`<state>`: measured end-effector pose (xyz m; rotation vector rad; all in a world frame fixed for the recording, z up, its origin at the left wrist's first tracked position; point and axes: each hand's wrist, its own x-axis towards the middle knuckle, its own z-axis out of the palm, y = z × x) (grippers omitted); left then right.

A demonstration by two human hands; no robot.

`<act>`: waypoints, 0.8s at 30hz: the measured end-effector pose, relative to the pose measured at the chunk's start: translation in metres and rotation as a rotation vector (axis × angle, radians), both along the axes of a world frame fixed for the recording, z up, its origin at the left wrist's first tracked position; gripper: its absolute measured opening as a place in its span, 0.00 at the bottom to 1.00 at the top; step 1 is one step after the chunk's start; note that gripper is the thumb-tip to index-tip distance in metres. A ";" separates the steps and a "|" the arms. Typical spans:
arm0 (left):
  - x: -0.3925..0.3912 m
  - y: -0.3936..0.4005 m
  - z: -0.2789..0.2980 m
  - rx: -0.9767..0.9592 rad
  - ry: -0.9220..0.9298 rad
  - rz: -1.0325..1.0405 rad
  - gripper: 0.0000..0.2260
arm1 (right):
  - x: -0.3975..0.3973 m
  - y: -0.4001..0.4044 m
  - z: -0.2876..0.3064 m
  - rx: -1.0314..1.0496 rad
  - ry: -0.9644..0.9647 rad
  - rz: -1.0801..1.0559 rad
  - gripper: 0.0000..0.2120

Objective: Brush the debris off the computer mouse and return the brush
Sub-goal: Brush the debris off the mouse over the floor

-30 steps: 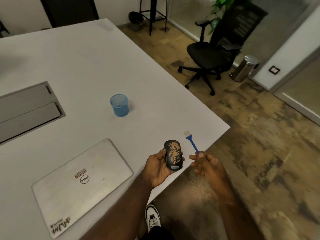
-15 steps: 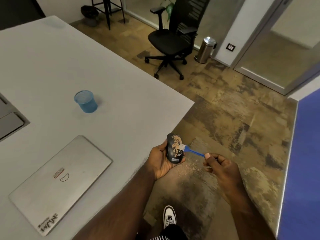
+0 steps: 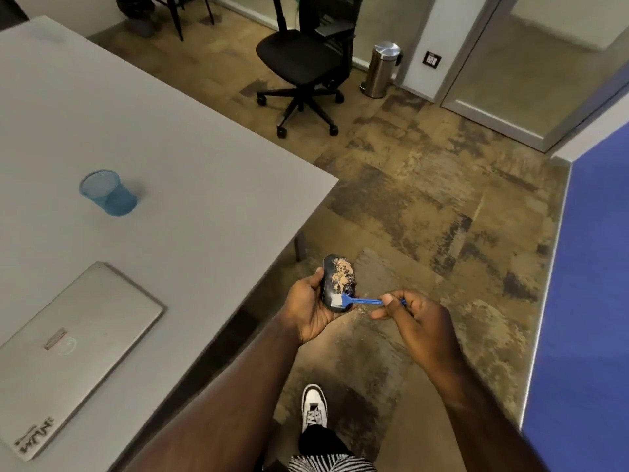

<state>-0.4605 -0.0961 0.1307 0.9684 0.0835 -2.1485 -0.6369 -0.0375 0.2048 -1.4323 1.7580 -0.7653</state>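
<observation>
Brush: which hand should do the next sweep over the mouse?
Right. The right hand already pinches the brush, bristles on the mouse; the left hand is occupied cradling it.

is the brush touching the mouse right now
Touching. The head view shows the white bristles of the brush lying against the near end of the mouse, with no gap.

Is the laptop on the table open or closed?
Closed. The laptop lies flat on the table, its lid with the logo facing up; no screen or keyboard shows.
</observation>
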 end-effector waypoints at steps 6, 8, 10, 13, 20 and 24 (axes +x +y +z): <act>-0.036 -0.004 0.003 0.025 0.015 -0.018 0.22 | -0.034 -0.012 -0.001 -0.010 0.064 -0.085 0.10; -0.046 -0.006 0.004 0.027 0.017 -0.029 0.23 | -0.047 -0.018 -0.001 -0.013 0.087 -0.143 0.10; -0.056 -0.010 0.005 0.023 0.011 -0.047 0.23 | -0.059 -0.024 -0.001 -0.004 0.119 -0.198 0.10; -0.069 -0.015 0.004 0.034 0.021 -0.061 0.24 | -0.078 -0.033 0.000 -0.016 0.199 -0.275 0.12; -0.086 -0.024 0.005 0.032 0.002 -0.052 0.23 | -0.096 -0.025 0.007 -0.029 -0.038 -0.196 0.12; -0.092 -0.028 0.005 0.039 0.014 -0.045 0.23 | -0.095 -0.023 0.001 0.033 0.057 -0.268 0.10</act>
